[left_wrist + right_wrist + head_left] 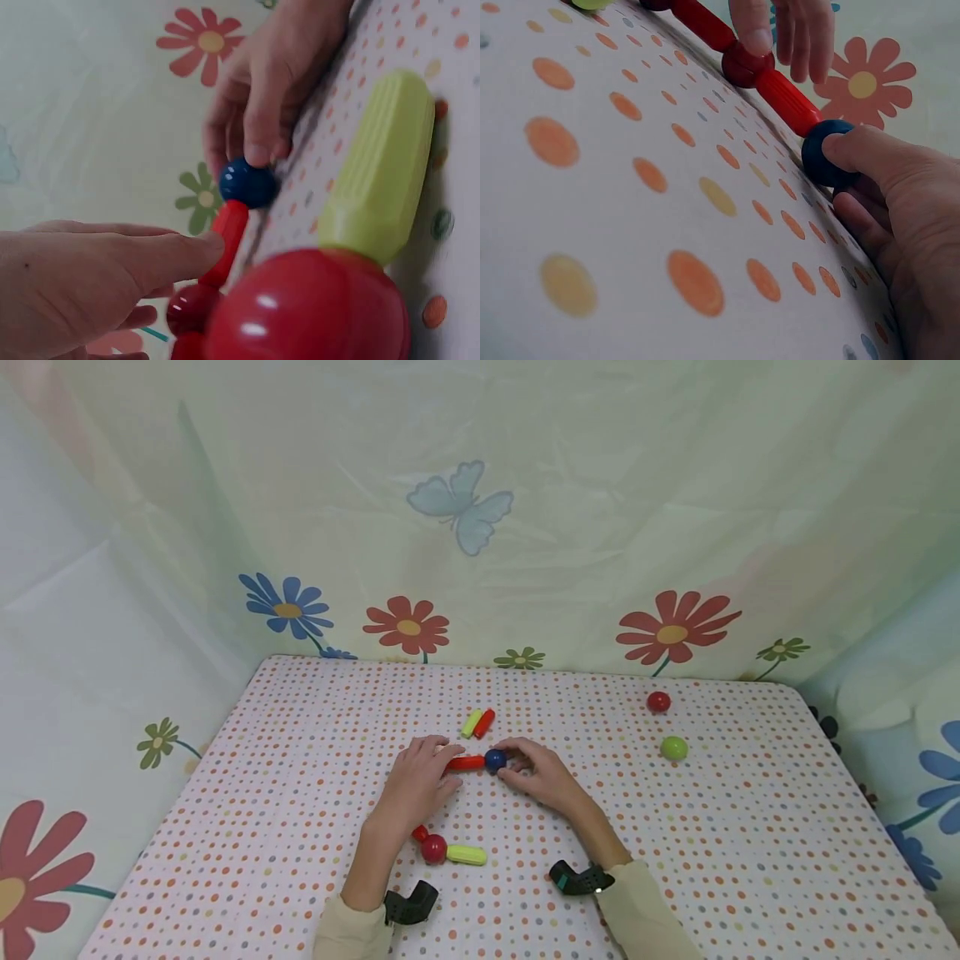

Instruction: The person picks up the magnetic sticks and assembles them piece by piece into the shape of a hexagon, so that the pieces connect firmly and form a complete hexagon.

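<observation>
Red and yellow-green rods joined by balls form a bent chain on the dotted table. A red rod (468, 763) reaches from under my left hand (418, 781) to a blue ball (495, 761). My right hand (542, 774) pinches that blue ball between thumb and fingers. The left hand hovers over a middle red ball (748, 66); its thumb appears to touch this ball, while the other fingers hang loosely apart from the rod. Nearer me, another red ball (433, 849) joins a short visible red piece (420, 833) and a yellow-green rod (467, 855).
Behind the hands lie a loose yellow-green rod (471, 723) and a red rod (484, 723), side by side. Farther right are a red ball (658, 702) and a green ball (674, 748). A flowered curtain (570, 568) hangs behind the table (315, 710).
</observation>
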A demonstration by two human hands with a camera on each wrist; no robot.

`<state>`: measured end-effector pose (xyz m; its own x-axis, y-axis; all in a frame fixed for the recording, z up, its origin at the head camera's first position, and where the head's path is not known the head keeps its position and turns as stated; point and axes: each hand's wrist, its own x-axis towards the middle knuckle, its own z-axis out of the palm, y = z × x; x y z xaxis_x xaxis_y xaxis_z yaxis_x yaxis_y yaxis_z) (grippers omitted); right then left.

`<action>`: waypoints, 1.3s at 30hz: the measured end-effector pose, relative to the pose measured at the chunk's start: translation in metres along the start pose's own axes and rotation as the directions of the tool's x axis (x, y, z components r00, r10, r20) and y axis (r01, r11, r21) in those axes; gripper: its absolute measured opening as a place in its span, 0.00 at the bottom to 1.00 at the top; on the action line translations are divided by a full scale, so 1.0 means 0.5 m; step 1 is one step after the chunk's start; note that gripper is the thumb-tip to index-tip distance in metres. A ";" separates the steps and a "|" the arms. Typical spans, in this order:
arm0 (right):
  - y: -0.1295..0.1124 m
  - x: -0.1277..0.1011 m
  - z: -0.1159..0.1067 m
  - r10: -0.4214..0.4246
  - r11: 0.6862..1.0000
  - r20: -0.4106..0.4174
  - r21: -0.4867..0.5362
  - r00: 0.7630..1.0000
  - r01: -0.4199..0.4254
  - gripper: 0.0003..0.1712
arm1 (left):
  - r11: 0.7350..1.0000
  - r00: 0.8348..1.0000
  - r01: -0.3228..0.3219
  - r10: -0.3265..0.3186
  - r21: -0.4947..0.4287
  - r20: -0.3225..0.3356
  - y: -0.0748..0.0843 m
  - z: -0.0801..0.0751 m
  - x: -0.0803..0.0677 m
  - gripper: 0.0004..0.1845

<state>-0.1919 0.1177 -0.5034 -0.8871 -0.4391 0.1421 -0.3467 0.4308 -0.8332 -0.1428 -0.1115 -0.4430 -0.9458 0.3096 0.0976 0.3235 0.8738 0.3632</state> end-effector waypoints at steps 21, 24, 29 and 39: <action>0.006 -0.005 -0.003 -0.038 0.999 -0.018 0.028 0.999 0.038 0.20 | 0.993 0.992 -0.119 0.120 -0.008 0.043 -0.031 0.051 0.053 0.19; 0.004 -0.004 0.001 -0.024 1.000 -0.024 0.013 0.999 0.024 0.20 | 0.994 0.993 -0.107 0.107 -0.004 0.041 -0.030 0.053 0.054 0.18; 0.002 -0.001 0.007 -0.010 1.000 -0.041 0.003 0.999 0.010 0.20 | 0.995 0.996 -0.084 0.083 0.048 0.016 -0.024 0.059 0.055 0.17; -0.001 -0.003 -0.003 -0.011 0.999 -0.100 0.048 0.995 0.016 0.17 | 0.995 0.991 -0.060 0.069 0.083 -0.113 -0.019 0.073 0.059 0.16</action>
<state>-0.1908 0.1193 -0.5026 -0.9091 -0.3630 0.2043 -0.3460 0.3851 -0.8555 -0.1727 -0.0968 -0.4774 -0.9182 0.3250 0.2265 0.3809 0.8815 0.2790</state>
